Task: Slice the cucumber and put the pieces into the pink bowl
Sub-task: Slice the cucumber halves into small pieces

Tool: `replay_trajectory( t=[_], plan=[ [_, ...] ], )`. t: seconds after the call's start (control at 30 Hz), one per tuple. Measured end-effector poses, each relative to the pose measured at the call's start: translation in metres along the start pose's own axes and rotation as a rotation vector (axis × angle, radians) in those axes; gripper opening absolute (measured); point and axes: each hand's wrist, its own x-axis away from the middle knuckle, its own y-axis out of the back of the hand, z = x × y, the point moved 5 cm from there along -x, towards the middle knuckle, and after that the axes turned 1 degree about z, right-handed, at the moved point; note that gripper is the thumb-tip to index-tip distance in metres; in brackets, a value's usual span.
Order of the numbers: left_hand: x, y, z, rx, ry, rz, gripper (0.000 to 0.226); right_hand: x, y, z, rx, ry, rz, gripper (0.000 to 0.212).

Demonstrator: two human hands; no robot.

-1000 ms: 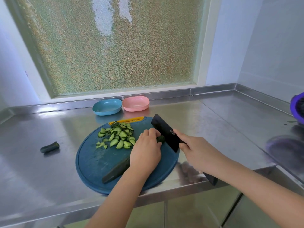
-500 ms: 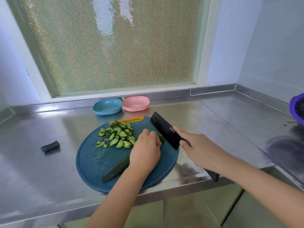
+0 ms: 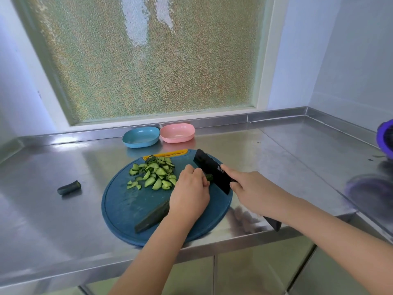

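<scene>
While my left hand [image 3: 189,194] curls its fingers over the cucumber [image 3: 152,217], my right hand [image 3: 255,193] grips the black knife [image 3: 212,170] beside it.

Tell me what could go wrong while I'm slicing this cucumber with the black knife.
1. The left hand, fingers curled, holds the dark green cucumber right against the black rectangular knife that the right hand grips; a slip could nick the fingers.
2. The round blue plastic cutting board reaches the stainless steel counter at its front edge, so hard pressing might tip or slide it.
</scene>
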Motion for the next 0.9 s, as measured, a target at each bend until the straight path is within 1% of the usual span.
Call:
replay_trajectory(
  t=[0.13,0.2,0.53,0.9],
  plan=[
    [-0.001,0.000,0.000,-0.007,-0.009,-0.007,0.011,0.007,0.005,-0.007,-0.128,-0.030,-0.059,0.052],
    [-0.002,-0.001,0.001,-0.009,-0.009,-0.004,0.012,0.006,0.008,-0.007,-0.152,-0.021,-0.076,0.052],
    [-0.001,-0.001,0.001,-0.012,-0.014,0.001,0.012,0.008,0.010,0.003,-0.051,-0.003,-0.026,0.054],
    [-0.001,0.000,0.000,-0.012,-0.017,0.007,0.015,0.000,0.002,0.002,-0.039,0.002,0.000,0.053]
  ],
)
